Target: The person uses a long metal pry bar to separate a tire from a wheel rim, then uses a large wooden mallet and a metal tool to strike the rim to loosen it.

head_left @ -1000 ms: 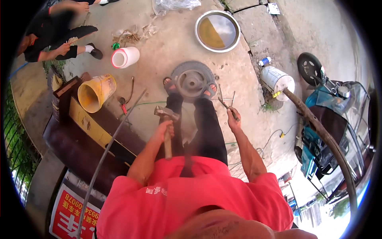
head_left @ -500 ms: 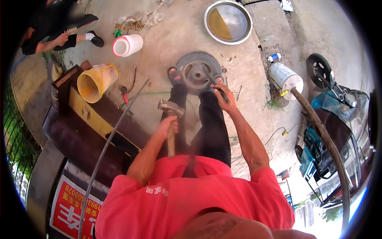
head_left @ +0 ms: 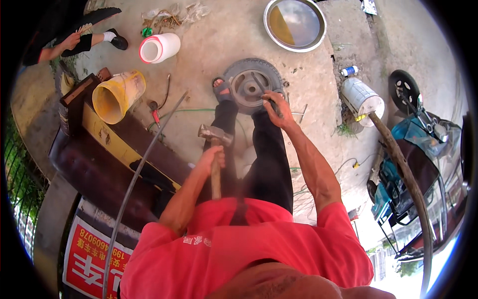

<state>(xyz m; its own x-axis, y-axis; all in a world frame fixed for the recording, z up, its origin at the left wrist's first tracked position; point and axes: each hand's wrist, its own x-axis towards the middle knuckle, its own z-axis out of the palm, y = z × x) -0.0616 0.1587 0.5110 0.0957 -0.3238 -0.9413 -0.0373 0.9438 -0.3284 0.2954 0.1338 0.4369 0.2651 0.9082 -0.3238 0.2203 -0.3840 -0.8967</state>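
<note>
My left hand (head_left: 211,159) is closed round the wooden handle of a hammer (head_left: 213,133), its metal head held above my left leg. My right hand (head_left: 276,109) grips a dark metal bar (head_left: 258,80), whose far end lies over the hub of a small wheel with a worn tire (head_left: 238,70). The wheel lies flat on the concrete, between my sandalled feet (head_left: 221,89); my right foot is mostly hidden behind the hand. A thin metal cross-shaped tool (head_left: 301,112) lies to the right.
A yellow bucket (head_left: 108,99), white container (head_left: 164,47) and worn sofa (head_left: 89,169) are left, with a co-worker's arm (head_left: 52,52) beyond. A water basin (head_left: 295,44) lies ahead. At right stand a white bucket (head_left: 362,102), wooden pole (head_left: 403,167) and parked scooter (head_left: 408,189).
My right hand has swung up and left, bringing the bar over the wheel. My left hand has risen slightly with the hammer. The view has shifted a little.
</note>
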